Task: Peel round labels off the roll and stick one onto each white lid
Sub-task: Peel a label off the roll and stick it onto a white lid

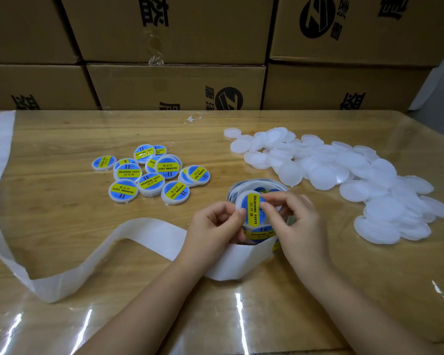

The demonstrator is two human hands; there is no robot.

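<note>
A white lid (239,203) with a blue and yellow round label (252,207) on its face is held upright over the label roll (254,187). My left hand (215,224) pinches the lid's left edge with thumb and fingers. My right hand (290,216) grips its right side, thumb lying on the label. Beneath the hands, more labels on the roll's strip (260,233) show. A heap of bare white lids (344,172) lies to the right. Several labelled lids (149,175) sit in a cluster to the left.
The empty white backing strip (149,231) trails from the roll leftward across the wooden table (62,139) and up its left edge. Stacked cardboard boxes (174,85) wall off the far side. A clear plastic film covers the tabletop.
</note>
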